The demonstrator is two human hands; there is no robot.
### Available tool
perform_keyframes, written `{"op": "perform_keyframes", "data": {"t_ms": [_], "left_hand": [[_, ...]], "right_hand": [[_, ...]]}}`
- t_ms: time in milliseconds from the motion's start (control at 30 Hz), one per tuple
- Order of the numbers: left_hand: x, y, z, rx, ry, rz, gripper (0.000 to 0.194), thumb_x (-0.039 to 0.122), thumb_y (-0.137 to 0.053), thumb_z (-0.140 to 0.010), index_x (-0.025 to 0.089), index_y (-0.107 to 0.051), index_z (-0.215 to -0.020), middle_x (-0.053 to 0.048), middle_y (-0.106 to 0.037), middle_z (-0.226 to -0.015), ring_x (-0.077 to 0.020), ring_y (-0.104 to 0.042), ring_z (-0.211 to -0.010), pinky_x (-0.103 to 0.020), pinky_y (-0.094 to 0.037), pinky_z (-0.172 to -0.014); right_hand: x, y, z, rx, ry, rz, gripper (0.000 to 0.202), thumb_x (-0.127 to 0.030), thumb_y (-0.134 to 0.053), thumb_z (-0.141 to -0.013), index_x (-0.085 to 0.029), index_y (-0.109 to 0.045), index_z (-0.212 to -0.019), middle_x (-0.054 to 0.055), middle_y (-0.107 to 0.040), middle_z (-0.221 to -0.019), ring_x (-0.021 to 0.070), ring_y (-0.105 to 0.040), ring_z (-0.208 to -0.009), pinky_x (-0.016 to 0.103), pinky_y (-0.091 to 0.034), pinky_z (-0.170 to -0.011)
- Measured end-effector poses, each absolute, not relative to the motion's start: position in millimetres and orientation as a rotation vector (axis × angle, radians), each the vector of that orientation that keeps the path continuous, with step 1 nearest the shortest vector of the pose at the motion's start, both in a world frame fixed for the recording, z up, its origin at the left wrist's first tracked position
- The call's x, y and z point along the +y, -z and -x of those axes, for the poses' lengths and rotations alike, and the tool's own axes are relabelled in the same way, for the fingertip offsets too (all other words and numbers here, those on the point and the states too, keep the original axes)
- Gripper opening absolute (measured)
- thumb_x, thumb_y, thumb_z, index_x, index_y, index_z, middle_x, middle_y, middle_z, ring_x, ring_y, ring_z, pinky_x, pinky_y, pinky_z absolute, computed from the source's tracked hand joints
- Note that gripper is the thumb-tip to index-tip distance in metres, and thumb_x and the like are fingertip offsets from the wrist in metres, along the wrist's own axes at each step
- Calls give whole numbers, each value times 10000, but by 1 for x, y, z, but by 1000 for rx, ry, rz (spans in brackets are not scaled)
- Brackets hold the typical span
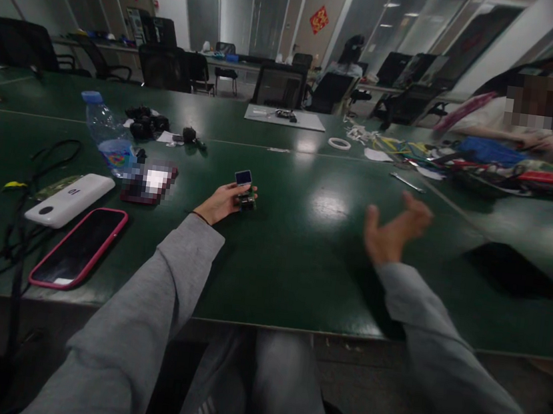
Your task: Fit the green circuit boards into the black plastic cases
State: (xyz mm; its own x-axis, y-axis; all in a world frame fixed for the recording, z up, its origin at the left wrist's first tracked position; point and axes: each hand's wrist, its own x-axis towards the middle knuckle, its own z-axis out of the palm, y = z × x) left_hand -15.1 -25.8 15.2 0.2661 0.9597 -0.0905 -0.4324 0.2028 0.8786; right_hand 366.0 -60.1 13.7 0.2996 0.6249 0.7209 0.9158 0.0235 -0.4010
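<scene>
My left hand [223,203] is closed around a small green circuit board [247,199] with a little dark screen [243,177] on its upper end. The fingers cover part of the board. Over the table's right half hovers my right hand [395,230], slightly blurred, with thumb and fingers apart and nothing in it. A metal wrench [407,182] lies on the green table [289,269] just beyond that hand.
At left are a clear bottle [108,136], a white power bank [70,200], a pink-cased phone [78,248] and cables. A tape roll [339,143] and tangled wires [414,150] lie far right, near a seated person [499,120]. A dark flat object [513,270] sits at right.
</scene>
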Motion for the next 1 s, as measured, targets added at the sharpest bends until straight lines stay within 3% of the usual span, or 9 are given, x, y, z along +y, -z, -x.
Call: {"op": "perform_keyframes", "data": {"t_ms": [100, 200, 367, 500, 700, 1000], "left_hand": [[-24, -15, 15, 747, -1067, -849, 283, 323, -690, -840, 134, -659, -1048, -109, -714, -1097, -187, -679, -948, -326, -535, -821], [-22, -17, 14, 773, -1039, -767, 288, 407, -598, -898, 142, -674, -982, -78, -728, -902, -159, -677, -812, -288, -524, -776], [-25, -29, 18, 761, -1062, -686, 345, 470, -512, -934, 154, -646, -908, -40, -676, -729, -127, -631, -660, -255, -495, -686], [-30, -39, 24, 738, -994, -776, 442, 539, -487, -922, 146, -633, -1063, -107, -711, -909, -189, -668, -810, -321, -502, -771], [-33, -41, 24, 678, -962, -847, 488, 549, -522, -900, 174, -602, -1202, -129, -696, -1106, -231, -652, -995, -389, -483, -904], [-39, -44, 19, 566, -929, -937, 481, 484, -521, -924, 196, -557, -1306, -144, -622, -1315, -259, -566, -1242, -447, -407, -1054]], "right_hand": [[-57, -4, -235, -1733, 113, 1298, 569, -503, -479, -926, -241, -370, -1419, 144, -416, -1340, 300, -375, -1308, 532, -337, -1081], [-60, 0, -148, -1905, -98, 1156, 536, -471, -497, -925, -274, -391, -1412, 137, -408, -1355, 316, -396, -1292, 534, -382, -1063], [-45, 6, -123, -1944, -260, 1114, 609, -453, -533, -903, -241, -380, -1453, 150, -372, -1408, 344, -378, -1315, 560, -378, -1090], [-30, 11, -140, -1827, -451, 1093, 640, -492, -555, -894, -219, -396, -1450, 147, -460, -1328, 288, -450, -1292, 509, -372, -1131], [-14, 18, -147, -1618, -681, 1137, 764, -534, -696, -781, -198, -413, -1407, 151, -533, -1314, 305, -508, -1252, 520, -428, -1073], [-4, 15, -160, -1378, -949, 1158, 669, -448, -761, -673, -138, -512, -1212, 151, -627, -1191, 255, -608, -1101, 442, -486, -1002]]}}
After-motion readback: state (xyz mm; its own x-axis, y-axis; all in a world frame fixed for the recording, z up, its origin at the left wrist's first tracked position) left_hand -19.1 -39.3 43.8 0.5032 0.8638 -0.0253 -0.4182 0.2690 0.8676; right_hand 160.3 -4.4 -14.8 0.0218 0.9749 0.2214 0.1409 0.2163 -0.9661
